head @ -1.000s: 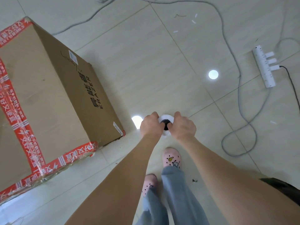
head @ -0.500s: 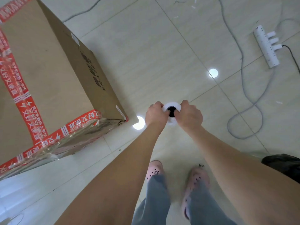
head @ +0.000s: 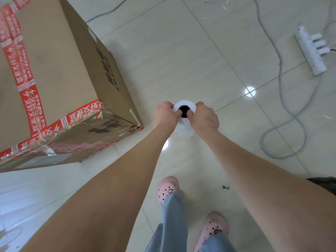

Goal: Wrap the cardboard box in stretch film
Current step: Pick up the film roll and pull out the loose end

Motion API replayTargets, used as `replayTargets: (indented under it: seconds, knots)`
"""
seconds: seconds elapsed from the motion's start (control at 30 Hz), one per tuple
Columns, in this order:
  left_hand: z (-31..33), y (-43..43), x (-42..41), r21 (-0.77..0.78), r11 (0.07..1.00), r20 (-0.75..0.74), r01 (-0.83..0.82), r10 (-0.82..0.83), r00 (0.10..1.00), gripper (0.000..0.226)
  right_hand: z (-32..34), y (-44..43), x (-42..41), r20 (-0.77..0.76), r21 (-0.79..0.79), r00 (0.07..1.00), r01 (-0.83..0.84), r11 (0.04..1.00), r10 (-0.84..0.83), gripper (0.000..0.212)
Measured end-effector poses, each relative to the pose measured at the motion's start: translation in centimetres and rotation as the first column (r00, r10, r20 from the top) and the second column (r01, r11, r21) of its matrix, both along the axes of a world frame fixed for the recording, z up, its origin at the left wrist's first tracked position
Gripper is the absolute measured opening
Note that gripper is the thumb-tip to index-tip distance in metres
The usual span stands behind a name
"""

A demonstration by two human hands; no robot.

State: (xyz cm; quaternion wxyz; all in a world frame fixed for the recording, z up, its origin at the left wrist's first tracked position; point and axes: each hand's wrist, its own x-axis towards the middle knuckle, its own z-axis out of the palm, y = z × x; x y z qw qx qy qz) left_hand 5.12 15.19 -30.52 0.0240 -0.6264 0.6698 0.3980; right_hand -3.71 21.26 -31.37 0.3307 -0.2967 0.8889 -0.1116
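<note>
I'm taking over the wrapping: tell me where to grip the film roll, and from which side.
Grip the film roll at its upper end, from above, a hand each side: it is upright, hollow core facing up, so thumbs hook inside, as the left hand and right hand show.

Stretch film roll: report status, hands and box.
Both hands grip stretch film roll: left hand, right hand. At left, cardboard box, film showing on near side. Floor at right: grey cable looped.
</note>
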Motion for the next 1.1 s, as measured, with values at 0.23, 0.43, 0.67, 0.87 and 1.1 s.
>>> replayTargets:
  seconds: [0.23, 0.43, 0.67, 0.87, 1.1]
  knots:
    - [0.6, 1.9, 1.4, 0.057, 0.998, -0.132, -0.008, 0.016, 0.991, 0.039, 0.4, 0.9, 0.7, 0.1, 0.035, 0.994, 0.047, 0.998, -0.05, 0.041]
    - [0.8, 2.9, 2.2, -0.017, 0.999, -0.137, -0.044, 0.042, 0.99, 0.046, 0.2, 2.2, 1.0, 0.017, -0.084, 1.0, 0.001, 0.996, 0.001, 0.044]
    - [-2.8, 2.9, 2.2, -0.043, 0.997, -0.321, -0.06, 0.043, 0.946, 0.031, -2.9, 1.1, 1.6, 0.072, -0.178, 0.957, 0.288, 0.941, -0.28, 0.033]
    - [-3.1, 1.1, 1.9, -0.039, 0.989, -0.261, -0.144, 0.129, 0.957, 0.009, -3.3, 0.0, 1.9, 0.037, -0.224, 0.964, 0.266, 0.938, -0.264, 0.027]
    - [-2.8, -0.1, 4.0, -0.187, 0.978, -0.243, -0.094, 0.047, 0.969, 0.012, -2.7, -1.6, 3.2, -0.032, -0.208, 0.986, 0.152, 0.966, -0.162, 0.029]
